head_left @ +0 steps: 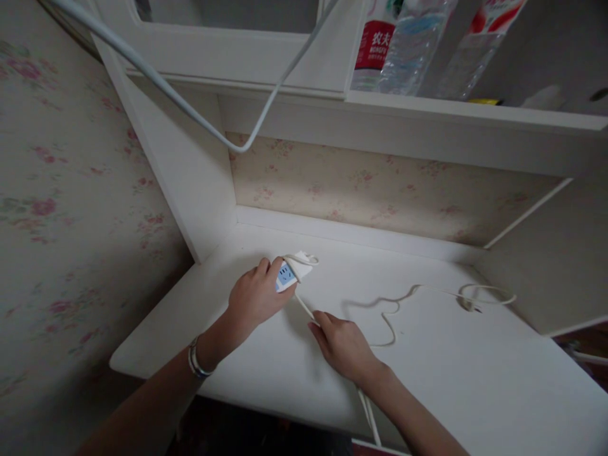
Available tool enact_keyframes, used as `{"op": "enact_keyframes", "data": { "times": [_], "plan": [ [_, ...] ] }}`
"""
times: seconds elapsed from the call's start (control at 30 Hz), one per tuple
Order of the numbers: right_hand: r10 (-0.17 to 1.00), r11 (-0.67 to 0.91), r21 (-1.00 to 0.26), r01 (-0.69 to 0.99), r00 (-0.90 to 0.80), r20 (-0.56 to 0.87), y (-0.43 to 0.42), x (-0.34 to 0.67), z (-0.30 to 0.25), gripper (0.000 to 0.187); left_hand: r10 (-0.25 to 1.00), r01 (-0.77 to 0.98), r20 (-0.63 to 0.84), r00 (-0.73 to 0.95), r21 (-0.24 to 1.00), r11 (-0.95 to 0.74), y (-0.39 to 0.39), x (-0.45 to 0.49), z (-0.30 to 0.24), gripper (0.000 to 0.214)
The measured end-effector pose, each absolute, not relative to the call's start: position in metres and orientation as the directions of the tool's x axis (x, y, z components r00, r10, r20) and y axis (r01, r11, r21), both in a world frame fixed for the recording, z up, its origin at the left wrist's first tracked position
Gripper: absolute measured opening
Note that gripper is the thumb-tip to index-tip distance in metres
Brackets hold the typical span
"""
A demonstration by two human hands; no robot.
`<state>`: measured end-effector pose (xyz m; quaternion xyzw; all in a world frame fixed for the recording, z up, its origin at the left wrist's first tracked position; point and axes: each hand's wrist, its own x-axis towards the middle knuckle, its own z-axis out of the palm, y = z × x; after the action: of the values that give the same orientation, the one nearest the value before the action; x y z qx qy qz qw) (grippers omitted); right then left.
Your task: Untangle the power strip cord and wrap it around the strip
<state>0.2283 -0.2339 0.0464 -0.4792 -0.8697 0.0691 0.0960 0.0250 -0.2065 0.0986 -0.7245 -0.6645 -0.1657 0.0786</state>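
Observation:
My left hand [259, 288] is closed around a white power strip [286, 275] with a blue socket face, held just above the white desk. A turn of its cream cord wraps across the strip's far end. My right hand [344, 345] pinches the same power cord [304, 306] a short way from the strip. From there the cord hangs down past the desk's front edge below my right wrist. More of it trails in loose bends over the desk to the plug [469, 305] on the right, where it forms a loop.
A white desk [456, 367] spreads under my hands, with a shelf [475, 113] above it holding several plastic bottles [411, 47]. A thick pale cable [190, 111] hangs in front of the upper cabinet. Flowered wallpaper [61, 221] covers the wall at left.

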Motion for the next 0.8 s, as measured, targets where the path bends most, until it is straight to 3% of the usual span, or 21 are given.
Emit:
{"op": "enact_keyframes", "data": {
  "times": [0.2, 0.43, 0.63, 0.8],
  "plan": [
    [0.830, 0.557, -0.250, 0.792, -0.541, 0.136, -0.227, 0.245, 0.065, 0.023, 0.917, 0.977, 0.353, 0.183, 0.037, -0.209, -0.206, 0.018, 0.092, 0.040],
    [0.766, 0.641, -0.099, 0.761, -0.625, 0.152, -0.222, 0.240, 0.086, 0.026, 0.910, 0.970, 0.338, 0.239, -0.041, -0.239, -0.207, 0.028, 0.083, 0.047],
    [0.638, 0.768, -0.028, 0.640, -0.760, 0.125, -0.205, 0.238, 0.099, 0.027, 0.895, 0.938, 0.281, 0.347, -0.099, -0.333, -0.215, 0.040, 0.072, 0.048],
    [0.507, 0.862, -0.068, 0.503, -0.860, 0.064, -0.183, 0.252, 0.114, 0.027, 0.841, 0.851, 0.134, 0.525, -0.044, -0.524, -0.228, 0.039, 0.073, 0.046]
  ]
}}
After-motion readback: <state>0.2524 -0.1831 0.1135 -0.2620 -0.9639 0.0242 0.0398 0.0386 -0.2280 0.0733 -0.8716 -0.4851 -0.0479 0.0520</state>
